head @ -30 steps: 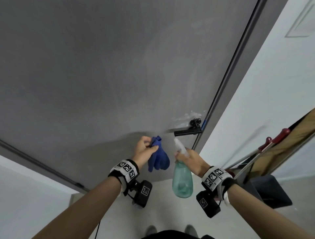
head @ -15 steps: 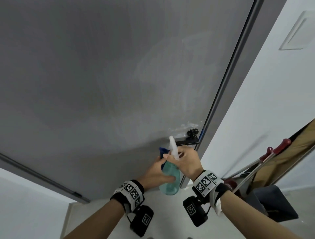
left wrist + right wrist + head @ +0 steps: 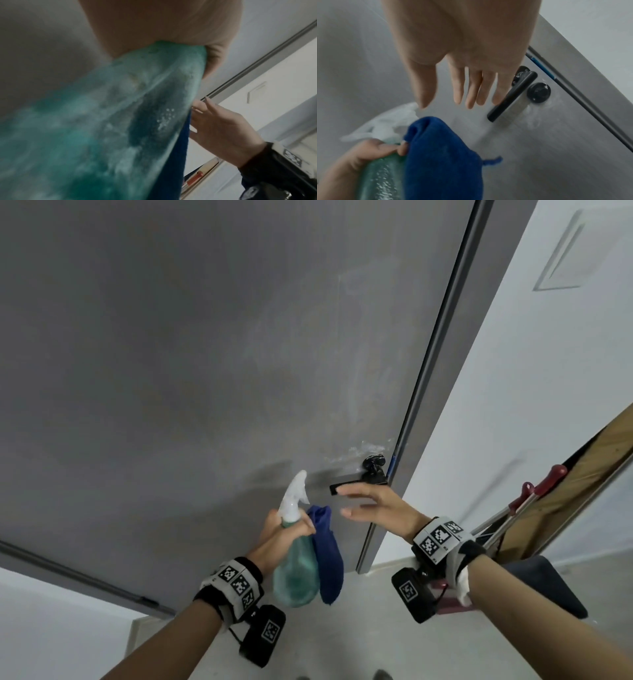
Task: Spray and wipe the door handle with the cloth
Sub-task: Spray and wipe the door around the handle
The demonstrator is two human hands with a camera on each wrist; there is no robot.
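Observation:
A black lever door handle [image 3: 356, 481] [image 3: 513, 94] sits on the grey door [image 3: 205, 354], with wet spray marks around it. My left hand [image 3: 284, 534] [image 3: 368, 151] grips the neck of a teal spray bottle [image 3: 296, 563] [image 3: 102, 128] [image 3: 380, 180] with a white trigger head. A blue cloth [image 3: 327, 556] [image 3: 441, 155] hangs beside the bottle, held in the same hand. My right hand [image 3: 370, 506] [image 3: 462, 88] [image 3: 221, 129] is empty, its fingers straight, hovering just below the handle and right of the cloth.
The door's edge and frame [image 3: 428, 378] run up at the right, with a white wall [image 3: 531, 405] beyond. Red-handled metal poles [image 3: 534, 491] lean beside a wooden board [image 3: 582, 470] at the far right. A dark bin [image 3: 544, 587] stands on the floor below them.
The spray bottle has passed from my right hand to my left, which now holds bottle and cloth together. My right hand has let go and spread out near the handle.

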